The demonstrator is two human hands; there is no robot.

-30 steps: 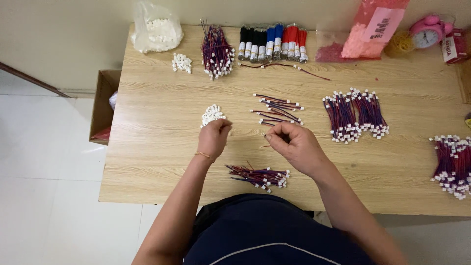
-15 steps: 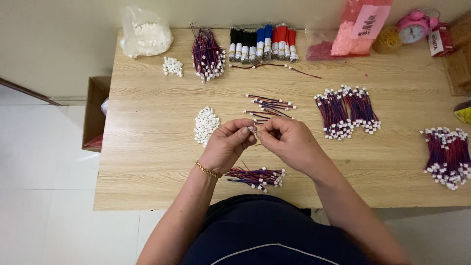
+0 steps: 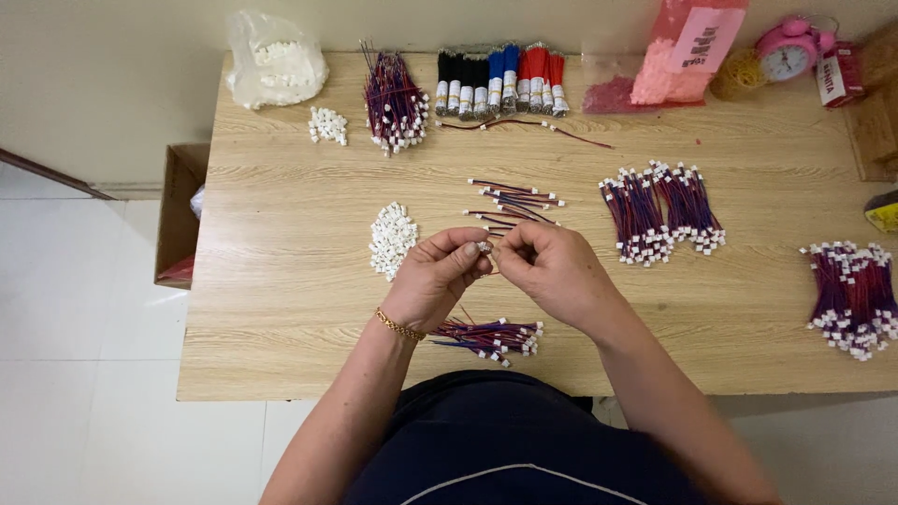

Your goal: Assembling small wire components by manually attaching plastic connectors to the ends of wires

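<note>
White small plastic connector (image 3: 484,247) pinched between fingertips of both hands, above light wooden desk (image 3: 281,309). Left hand (image 3: 432,279) fingers closed on connector; right hand (image 3: 552,271) fingers closed on its other side (thin wire there too small to make out). Half second ago hands met same way; a second ago left hand was at heap of loose white connectors (image 3: 392,239), now just left of it. Bundle of red-blue wires (image 3: 491,337) lies below hands, unmoved.
</note>
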